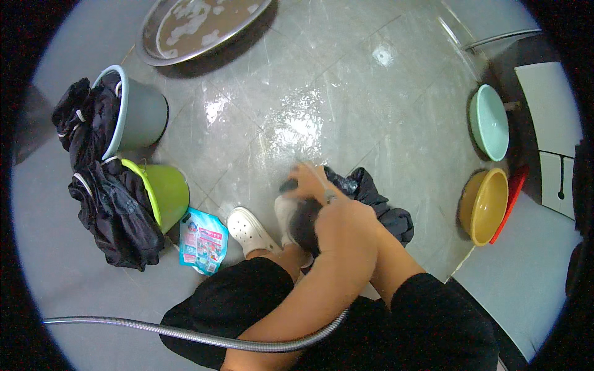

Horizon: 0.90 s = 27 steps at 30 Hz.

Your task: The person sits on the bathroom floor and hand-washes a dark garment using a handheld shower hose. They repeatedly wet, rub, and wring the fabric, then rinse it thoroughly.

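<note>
My left hand reaches across from the lower left, seemingly closed around a grey hand-shower nozzle; blur partly hides the grip. A flexible metal shower hose crosses over my left forearm and passes out of sight beneath it. Beyond the nozzle is my right hand, low over the wet floor and blurred, with something black at its fingertips. I cannot tell whether it grips that. A wet black padded garment lies bunched on the floor just right of my hands. Water splashes around my right hand.
Left stand a grey bucket and a lime-green bucket, black clothing hanging over their rims. A detergent pouch lies near my white clog. A metal basin holds murky water. Green and yellow basins lean at right.
</note>
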Tool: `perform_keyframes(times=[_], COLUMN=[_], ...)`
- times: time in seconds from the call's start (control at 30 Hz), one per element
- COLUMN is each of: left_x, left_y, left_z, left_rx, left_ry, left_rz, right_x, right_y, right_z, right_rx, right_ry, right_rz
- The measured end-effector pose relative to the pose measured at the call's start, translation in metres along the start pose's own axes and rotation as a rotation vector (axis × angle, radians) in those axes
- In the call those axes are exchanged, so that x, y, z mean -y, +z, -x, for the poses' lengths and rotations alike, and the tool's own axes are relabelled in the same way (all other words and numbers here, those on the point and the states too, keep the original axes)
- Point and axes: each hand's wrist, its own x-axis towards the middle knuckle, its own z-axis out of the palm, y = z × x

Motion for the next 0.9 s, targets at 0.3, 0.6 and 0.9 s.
perform_keyframes(times=[0.3, 0.6, 0.9], left_x=[-0.086, -0.059, -0.075], left_y=[0.124, 0.074, 0.068], left_z=[-0.013, 0.03, 0.008], left_rx=[-0.102, 0.236, 0.348], left_ry=[-0.38, 0.5, 0.533], left_rz=[-0.341, -0.041, -0.2], right_x=[-0.01, -0.054, -0.066], right_y=[-0.031, 0.002, 0.023], right_z=[0.189, 0.287, 0.213], right_rx=[0.188, -0.207, -0.107], right_ry=[0.07, 0.159, 0.178], right_rz=[0.054, 0.061, 0.042])
